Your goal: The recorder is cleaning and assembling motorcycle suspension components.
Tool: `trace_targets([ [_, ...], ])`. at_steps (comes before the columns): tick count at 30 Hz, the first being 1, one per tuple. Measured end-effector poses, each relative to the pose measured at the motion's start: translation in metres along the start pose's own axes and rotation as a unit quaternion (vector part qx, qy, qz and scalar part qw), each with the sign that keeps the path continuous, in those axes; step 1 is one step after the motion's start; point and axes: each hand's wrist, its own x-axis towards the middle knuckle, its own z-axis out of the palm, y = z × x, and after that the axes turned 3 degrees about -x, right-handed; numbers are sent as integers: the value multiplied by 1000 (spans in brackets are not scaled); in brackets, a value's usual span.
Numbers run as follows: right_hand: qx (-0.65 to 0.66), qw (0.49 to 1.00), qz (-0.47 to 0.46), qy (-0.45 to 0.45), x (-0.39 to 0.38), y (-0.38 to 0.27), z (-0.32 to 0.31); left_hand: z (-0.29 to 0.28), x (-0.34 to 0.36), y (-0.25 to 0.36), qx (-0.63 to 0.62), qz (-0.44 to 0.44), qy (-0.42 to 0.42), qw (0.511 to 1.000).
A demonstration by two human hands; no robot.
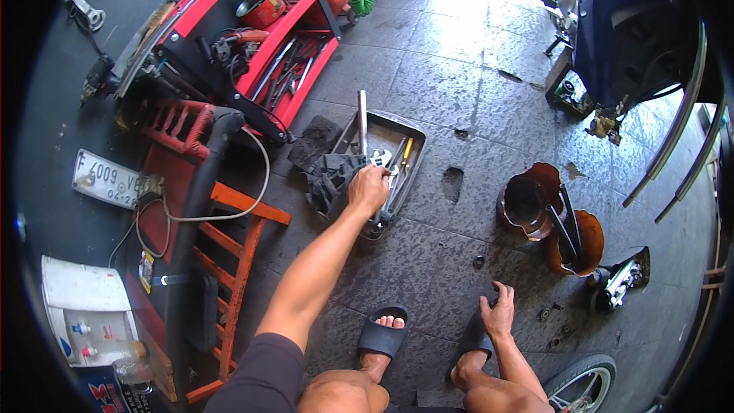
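Note:
My left hand (368,190) reaches down into a dark tray (417,159) of tools on the floor, its fingers curled closed. Just past the fingertips shows the silver head of an adjustable wrench (380,157); what the fingers hold is hidden. Beside them in the tray lie a yellow-handled screwdriver (408,151) and other metal tools. A dark cloth (330,183) is bunched at the tray's left side, and a metal tube (362,118) sticks up past the far rim. Over my right foot, my right hand (498,312) hangs with fingers apart, holding nothing.
A red tool rack (294,27) stands at the back left, an orange metal frame (243,275) nearer. To the right are rusty-brown curved parts (585,241), a silver-black mechanical part (623,283) and small loose pieces. Motorcycle parts (631,30) fill the far right; a wheel (585,386) lies near.

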Motion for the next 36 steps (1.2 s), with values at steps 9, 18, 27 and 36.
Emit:
trace_targets([
  [9,47,997,49,-35,-2,5,2,87,22,-3,424,4,-114,898],
  [18,59,994,82,-34,-9,20,-3,89,21,-10,404,58,-58,911],
  [27,135,987,83,-12,1,11,-28,57,41,15,269,25,97,958],
  [36,307,948,53,-70,31,-35,-25,124,-132,167,-437,-163,-249,849],
])
